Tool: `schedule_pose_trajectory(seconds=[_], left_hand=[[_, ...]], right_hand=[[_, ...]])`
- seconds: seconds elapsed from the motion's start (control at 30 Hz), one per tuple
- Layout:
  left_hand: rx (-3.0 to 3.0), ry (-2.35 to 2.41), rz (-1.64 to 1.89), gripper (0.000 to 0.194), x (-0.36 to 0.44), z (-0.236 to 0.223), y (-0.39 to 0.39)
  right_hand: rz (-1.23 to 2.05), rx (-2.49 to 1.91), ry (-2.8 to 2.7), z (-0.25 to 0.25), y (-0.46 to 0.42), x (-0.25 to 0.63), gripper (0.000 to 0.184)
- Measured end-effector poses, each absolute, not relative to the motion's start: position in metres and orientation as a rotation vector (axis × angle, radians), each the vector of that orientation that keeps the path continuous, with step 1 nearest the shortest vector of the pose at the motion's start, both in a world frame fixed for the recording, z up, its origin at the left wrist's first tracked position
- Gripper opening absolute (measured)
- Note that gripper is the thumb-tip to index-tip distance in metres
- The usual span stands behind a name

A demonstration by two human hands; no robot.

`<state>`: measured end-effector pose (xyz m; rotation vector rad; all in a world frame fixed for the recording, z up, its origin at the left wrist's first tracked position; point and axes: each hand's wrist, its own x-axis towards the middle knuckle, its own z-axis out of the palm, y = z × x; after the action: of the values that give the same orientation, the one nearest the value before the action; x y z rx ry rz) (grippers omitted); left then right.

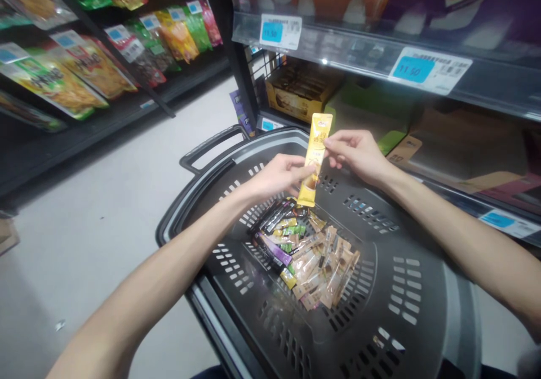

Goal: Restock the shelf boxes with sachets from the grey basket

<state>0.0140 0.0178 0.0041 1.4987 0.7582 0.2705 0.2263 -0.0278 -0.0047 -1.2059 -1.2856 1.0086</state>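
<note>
Both my hands hold one yellow stick sachet (313,156) upright above a dark grey shopping basket (406,334). My left hand (285,174) pinches its lower part, thumb across the front. The fingers of my right hand (353,151) grip its right edge a little higher up. Below, on the basket's floor, lies a loose pile of stick sachets: beige ones (321,261), black ones (273,215), a purple one (276,249) and several green and yellow ones. Printing on the held sachet is too small to read fully.
A shelf with price tags (430,70) overhangs the basket's far side. Beneath it stands an open yellow carton (291,94) of dark sachets. Bagged snacks (54,80) fill a rack at the left, across the pale floor (105,199). The basket handle (213,145) sticks out at the back left.
</note>
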Motion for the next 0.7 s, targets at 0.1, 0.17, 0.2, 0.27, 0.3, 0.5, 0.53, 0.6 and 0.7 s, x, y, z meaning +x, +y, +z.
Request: schedule_pose_trajectory(seconds=[0.1, 0.17, 0.2, 0.27, 0.3, 0.5, 0.53, 0.6, 0.7], left_hand=[[1.491, 0.764, 0.274, 0.033, 0.014, 0.006, 0.016], [1.478, 0.755, 0.272, 0.039, 0.015, 0.005, 0.016], [1.473, 0.747, 0.273, 0.042, 0.015, 0.005, 0.016], [1.456, 0.731, 0.284, 0.047, 0.016, 0.003, 0.016], [1.446, 0.729, 0.293, 0.049, 0.016, 0.002, 0.017], [1.512, 0.757, 0.392, 0.034, 0.015, -0.001, 0.024], [1.555, 0.757, 0.412, 0.031, 0.015, 0.000, 0.025], [1.629, 0.748, 0.433, 0.029, 0.013, 0.001, 0.026], [1.696, 0.736, 0.440, 0.030, 0.011, 0.005, 0.026]], right_hand=[[1.015, -1.213, -1.282, -0.004, -0.028, 0.226, 0.037], [1.014, -1.218, -1.266, -0.004, -0.027, 0.226, 0.037], [1.015, -1.219, -1.258, -0.004, -0.027, 0.225, 0.038], [1.009, -1.213, -1.243, -0.005, -0.027, 0.225, 0.041], [0.996, -1.217, -1.242, -0.006, -0.027, 0.224, 0.042], [0.171, -1.364, -1.542, -0.006, -0.034, 0.224, 0.021], [0.019, -1.338, -1.661, -0.006, -0.035, 0.225, 0.014], [-0.141, -1.248, -1.923, -0.005, -0.038, 0.225, 0.012], [-0.199, -1.140, -2.222, -0.007, -0.040, 0.225, 0.028]])
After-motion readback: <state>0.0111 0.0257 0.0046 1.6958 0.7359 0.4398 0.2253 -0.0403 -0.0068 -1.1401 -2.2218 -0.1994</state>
